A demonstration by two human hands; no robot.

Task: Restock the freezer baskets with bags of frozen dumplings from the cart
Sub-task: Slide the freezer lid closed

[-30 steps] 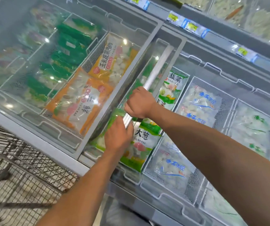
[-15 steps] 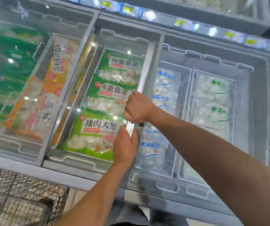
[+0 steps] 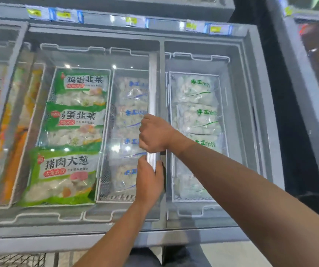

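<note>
Hands together on a freezer lid handle (image 3: 153, 89): right hand (image 3: 155, 134) grips it above, left hand (image 3: 150, 179) grips below. Dumpling bags (image 3: 73, 135) fill the baskets (image 3: 104, 182) under glass.

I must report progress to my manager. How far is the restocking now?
Done: the baskets in view already hold rows of dumpling bags. In hand: both the left hand and right hand grip the sliding lid's handle; neither holds a bag. Left: I cannot tell, since only a corner of the cart shows, contents unseen.
</note>
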